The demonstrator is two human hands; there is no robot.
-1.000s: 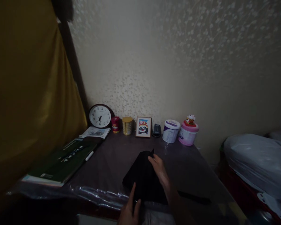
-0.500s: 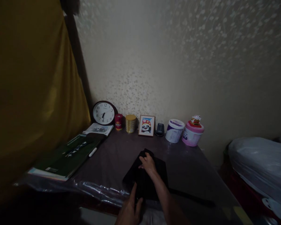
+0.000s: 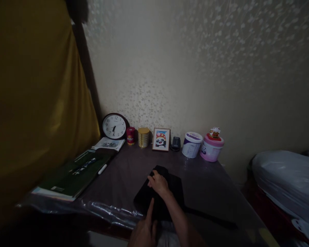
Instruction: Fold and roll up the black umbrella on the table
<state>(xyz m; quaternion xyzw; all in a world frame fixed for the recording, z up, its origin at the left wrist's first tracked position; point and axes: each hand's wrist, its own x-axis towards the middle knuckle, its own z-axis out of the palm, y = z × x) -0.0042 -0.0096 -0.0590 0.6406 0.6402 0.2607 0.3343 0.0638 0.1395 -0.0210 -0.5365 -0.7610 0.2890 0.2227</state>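
A black fabric piece [image 3: 173, 185], folded roughly flat, lies near the front of the table; it may be a bag or a garment, but the dark hides its details. A long black strap [image 3: 211, 218] trails from it to the right. My right hand [image 3: 158, 183] rests on its upper part, index finger stretched out and the other fingers partly bent. At the lower edge, my left hand [image 3: 145, 226] has its index finger extended onto the fabric, thumb apart. Neither hand visibly grips anything.
On the left lie a dark green book [image 3: 72, 175] and a white marker [image 3: 102, 169]. Along the wall stand a clock [image 3: 114, 127], red tin [image 3: 130, 136], yellow tin [image 3: 143, 138], picture frame [image 3: 161, 139], purple-white tub [image 3: 192, 145] and pink tub [image 3: 211, 150]. Clear plastic [image 3: 110, 214] covers the table.
My right hand has slid slightly left and down over the black fabric. My left index finger has shifted a little right and now points farther up the fabric.
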